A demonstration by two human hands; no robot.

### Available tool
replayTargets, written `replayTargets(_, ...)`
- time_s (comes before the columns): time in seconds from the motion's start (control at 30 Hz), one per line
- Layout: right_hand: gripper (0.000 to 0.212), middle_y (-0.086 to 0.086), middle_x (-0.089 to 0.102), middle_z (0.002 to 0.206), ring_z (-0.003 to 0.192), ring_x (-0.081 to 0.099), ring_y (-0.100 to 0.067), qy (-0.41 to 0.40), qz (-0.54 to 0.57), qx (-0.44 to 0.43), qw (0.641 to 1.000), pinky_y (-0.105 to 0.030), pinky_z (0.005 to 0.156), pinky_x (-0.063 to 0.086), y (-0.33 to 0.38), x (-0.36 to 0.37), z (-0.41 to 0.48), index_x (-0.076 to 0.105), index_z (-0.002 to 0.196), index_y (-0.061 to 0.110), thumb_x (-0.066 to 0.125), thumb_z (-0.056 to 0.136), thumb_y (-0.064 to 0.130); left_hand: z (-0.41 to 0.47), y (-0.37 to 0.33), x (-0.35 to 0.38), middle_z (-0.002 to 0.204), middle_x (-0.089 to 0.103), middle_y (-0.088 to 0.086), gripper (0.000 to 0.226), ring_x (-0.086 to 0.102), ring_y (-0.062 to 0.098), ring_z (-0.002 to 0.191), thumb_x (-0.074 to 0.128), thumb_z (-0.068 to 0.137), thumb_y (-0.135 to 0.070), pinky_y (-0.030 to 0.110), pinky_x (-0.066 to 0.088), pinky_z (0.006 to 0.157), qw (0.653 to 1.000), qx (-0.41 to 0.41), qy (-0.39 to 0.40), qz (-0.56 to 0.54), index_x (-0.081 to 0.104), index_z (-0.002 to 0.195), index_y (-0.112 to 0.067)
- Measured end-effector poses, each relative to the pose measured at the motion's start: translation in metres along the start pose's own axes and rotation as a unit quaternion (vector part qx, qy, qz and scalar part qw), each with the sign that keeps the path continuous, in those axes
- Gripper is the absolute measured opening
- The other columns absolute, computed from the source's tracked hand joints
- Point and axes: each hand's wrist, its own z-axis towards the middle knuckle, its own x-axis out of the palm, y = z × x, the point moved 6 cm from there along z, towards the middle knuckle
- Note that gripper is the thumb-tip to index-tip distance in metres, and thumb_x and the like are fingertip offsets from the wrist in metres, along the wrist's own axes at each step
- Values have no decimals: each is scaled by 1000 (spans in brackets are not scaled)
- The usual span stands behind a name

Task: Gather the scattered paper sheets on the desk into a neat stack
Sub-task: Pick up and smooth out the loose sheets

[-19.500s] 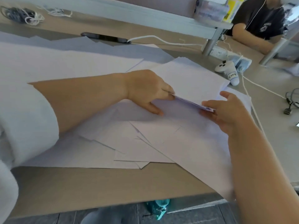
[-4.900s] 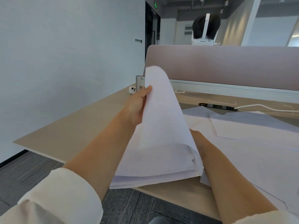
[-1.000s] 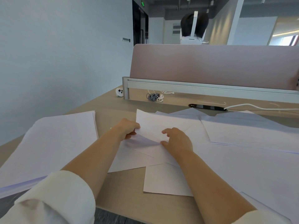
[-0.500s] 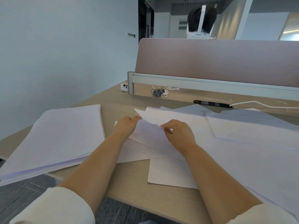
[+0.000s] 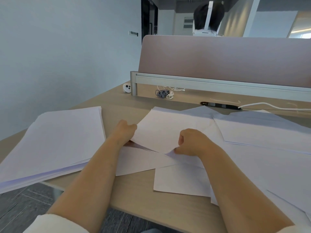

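Now the left hand (image 5: 125,132) and right hand (image 5: 193,142) pinch a loose white paper sheet (image 5: 170,128) by its near edge, with the thick white paper stack (image 5: 58,140) at the pale wooden surface's (image 5: 134,190) left edge, nearest the left hand.

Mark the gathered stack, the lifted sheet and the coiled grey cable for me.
gathered stack (image 5: 64,135), head view, middle of its top sheet.
lifted sheet (image 5: 168,130), head view, centre of the raised page.
coiled grey cable (image 5: 161,93), head view, on the grey bundle.
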Motion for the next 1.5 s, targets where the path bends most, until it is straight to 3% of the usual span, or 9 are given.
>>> replayTargets(0.07,60,0,54,111,108,49,-24,41,-52,26,997,-36,94,42,2,3,-6,53,107,19,69,68,62,-9,-3,1,88,48,1,59,52,16,68,58,89,-32,29,51,70,1000,-7,21,-2,34,137,-7)
replayTargets(0.17,74,-1,54,118,113,47,-25,28,-84,20,996,-38,97,39,11,4,-9,51,117,21,65,65,71,-14,-1,5,88,54,6,76,52,15,63,68,84,-34,28,48,62,997,-20,61,-49,28,143,-8)
replayTargets(0.3,71,-2,47,134,123,43,-22,-24,-6,-71,997,-37,101,39,31,9,-4,42,133,22,66,76,57,-15,-1,10,99,62,10,69,61,19,74,70,83,-21,29,50,68,993,-16,93,-65,34,140,-9)
replayTargets(0.57,65,6,37,149,135,35,-17,-48,16,-159,986,-30,109,28,52,14,-5,29,146,30,60,89,33,-16,-9,3,100,61,8,43,60,9,60,63,87,-7,19,43,58,984,23,47,-168,48,128,-8)
replayTargets(0.67,50,0,51,138,126,46,-21,-85,-12,-141,986,-31,102,37,50,6,-4,41,140,28,49,93,14,-12,-8,-2,108,60,8,40,56,9,66,57,89,-7,19,39,56,980,29,8,-198,50,128,-8)
replayTargets(0.83,47,0,52,135,125,47,-21,-93,-8,-78,993,-34,100,42,32,2,-1,45,136,24,54,90,16,-8,-1,-13,102,56,8,38,51,10,66,48,89,-3,21,37,55,972,0,-55,-227,49,126,-10)
replayTargets(1.0,47,-7,47,128,118,43,-27,-77,20,0,997,-38,94,44,16,10,2,40,132,15,50,87,7,-7,-1,-4,102,52,10,42,55,24,82,51,89,-2,26,42,62,997,18,-17,-67,42,130,-7)
replayTargets(1.23,55,0,36,144,132,31,-25,-85,-7,-23,996,-46,109,27,16,10,2,32,142,25,50,90,24,-10,-1,0,80,60,11,8,57,29,78,47,87,-8,27,41,65,1000,17,16,6,55,89,-9)
replayTargets(1.5,59,2,38,145,138,27,-24,-118,-147,-71,979,-53,114,9,37,1,-4,31,142,31,55,88,32,-15,-3,-4,63,53,7,20,51,16,55,57,85,-12,22,35,52,991,-20,20,-130,50,66,-8)
